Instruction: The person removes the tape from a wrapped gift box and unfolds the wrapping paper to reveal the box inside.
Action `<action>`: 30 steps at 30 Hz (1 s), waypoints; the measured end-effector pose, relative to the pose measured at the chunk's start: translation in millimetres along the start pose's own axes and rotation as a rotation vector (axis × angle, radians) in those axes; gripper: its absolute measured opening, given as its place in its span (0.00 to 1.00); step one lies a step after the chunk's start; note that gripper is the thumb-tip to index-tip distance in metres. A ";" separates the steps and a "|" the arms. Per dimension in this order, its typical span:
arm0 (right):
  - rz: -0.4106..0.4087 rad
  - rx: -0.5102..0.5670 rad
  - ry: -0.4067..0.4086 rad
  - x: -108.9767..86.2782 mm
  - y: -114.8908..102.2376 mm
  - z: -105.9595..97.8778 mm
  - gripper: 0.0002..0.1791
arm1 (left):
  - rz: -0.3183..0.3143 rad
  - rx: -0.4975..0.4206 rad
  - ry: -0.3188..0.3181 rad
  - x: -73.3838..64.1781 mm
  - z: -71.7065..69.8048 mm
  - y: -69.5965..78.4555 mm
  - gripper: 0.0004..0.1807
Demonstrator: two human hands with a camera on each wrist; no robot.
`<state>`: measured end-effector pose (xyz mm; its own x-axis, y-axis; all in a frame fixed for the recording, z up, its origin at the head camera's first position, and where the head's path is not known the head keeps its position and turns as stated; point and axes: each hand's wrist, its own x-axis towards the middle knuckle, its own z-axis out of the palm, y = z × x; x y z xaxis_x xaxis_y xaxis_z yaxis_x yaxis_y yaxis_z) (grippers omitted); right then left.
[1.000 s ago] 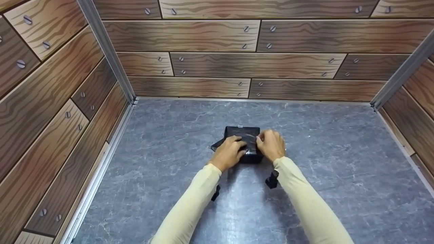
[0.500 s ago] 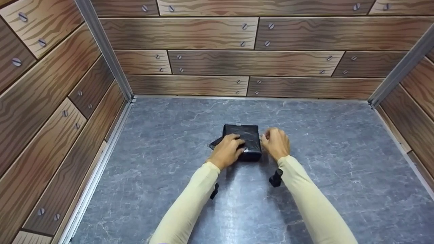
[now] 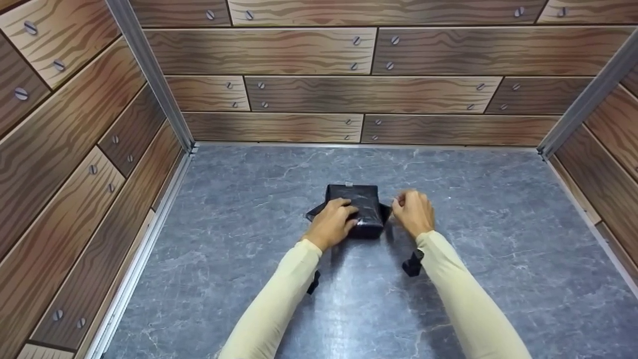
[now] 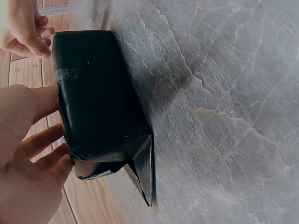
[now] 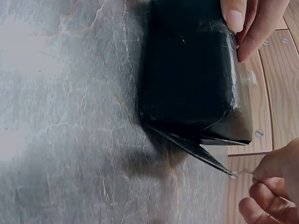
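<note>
At the right hand, we find the thumb and a finger pinched on a thin clear strip, the remaining fingers curled. The strip runs to the tip of the right flap, which slants out from the package toward these fingertips. At the left hand, we note the fingers spread and resting on top of the black-wrapped package; this hand covers part of its top face in the head view. The package lies beneath the left fingers and just left of the right ones, on the grey marbled surface. Left of the left fingers, we locate the left flap, projecting sideways; ahead of them, a clear tab at the package's far edge. Behind the fingers, the left sleeve and right sleeve angle inward, a black mount under the right wrist. Well ahead, we see the plank-patterned back wall.
</note>
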<state>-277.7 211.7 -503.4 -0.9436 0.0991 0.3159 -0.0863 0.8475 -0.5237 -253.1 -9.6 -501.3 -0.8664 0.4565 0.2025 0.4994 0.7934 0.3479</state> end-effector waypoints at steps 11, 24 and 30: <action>-0.005 0.037 -0.041 -0.9 11.4 -8.1 0.07 | 0.089 0.038 0.026 0.7 3.1 -8.8 0.19; -0.041 0.086 -0.068 -0.2 15.7 -10.7 0.06 | 0.103 0.015 0.069 -4.5 0.5 -13.9 0.16; -0.142 0.187 -0.118 1.4 4.8 -3.1 0.06 | 0.120 -0.001 0.099 -3.9 -1.2 -11.7 0.12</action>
<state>-278.4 217.5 -503.0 -0.9477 -0.0845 0.3077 -0.2675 0.7362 -0.6216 -255.6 -21.1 -505.0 -0.7959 0.5062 0.3321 0.5996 0.7349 0.3168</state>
